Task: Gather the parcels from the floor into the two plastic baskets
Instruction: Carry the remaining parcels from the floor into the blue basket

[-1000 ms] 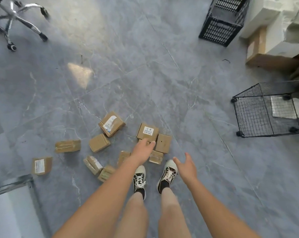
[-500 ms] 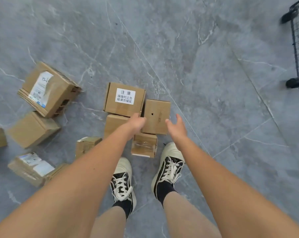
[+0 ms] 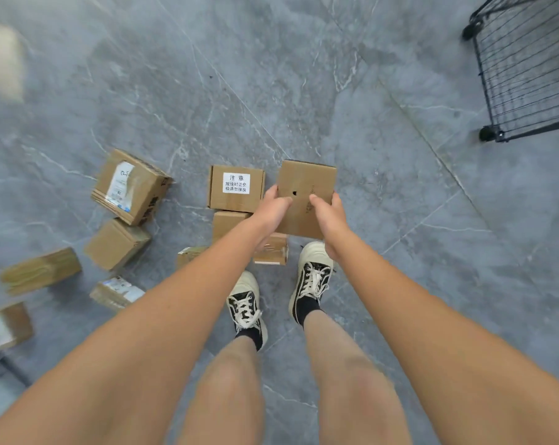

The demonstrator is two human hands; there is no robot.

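**Both hands on a plain parcel above the floor**

The left hand [image 3: 271,208] and the right hand [image 3: 328,216] hold a plain brown parcel [image 3: 305,191] between them, each grip curled round one side edge, thumbs on the top face. The parcel has a small dark hole near its middle and appears lifted off the grey marble floor [image 3: 368,155], just beyond the toes of two black-and-white sneakers [image 3: 312,277].

Just left of it a labelled parcel [image 3: 236,187] (white sticker with printed characters) lies flat on the floor. Nearer, partly hidden by the left forearm, sit another plain box [image 3: 228,221] and a taped box [image 3: 273,252]. Farther left is a larger parcel with a shipping label [image 3: 130,186], tilted, and nearer than that a smaller plain cube [image 3: 116,244]. More parcels lie scattered toward the near left edge, blurred.

At the far right stands a black wire basket [image 3: 528,69] on small castors, well apart from the held parcel; only part of it shows.
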